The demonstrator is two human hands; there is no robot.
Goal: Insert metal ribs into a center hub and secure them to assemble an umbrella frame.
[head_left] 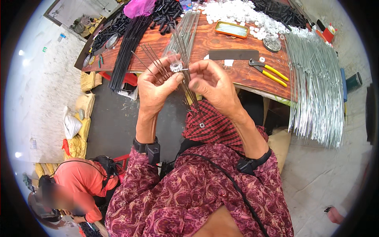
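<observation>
My left hand (156, 89) is closed round several thin dark metal rods (152, 59), which fan out above its fingers. At its thumb and fingertips sits a small clear plastic piece (175, 66). A short silvery bit sticks out from that piece toward my right hand (213, 85). The right fingers are curled in close beside the rods, the index fingertip by the silvery bit; whatever they pinch is too small to make out. More dark rods slant down between my hands to a little clear ring (202, 125) above the red-and-black checked cloth (213, 118) on my lap.
The wooden table (237, 73) bears yellow-handled pliers (272, 74), a dark flat strip (233, 55), an orange-rimmed tray (231, 29) and white caps (233, 12). Silvery rods (316, 87) and black rods (128, 51) overhang its edge. A co-worker (79, 181) sits lower left.
</observation>
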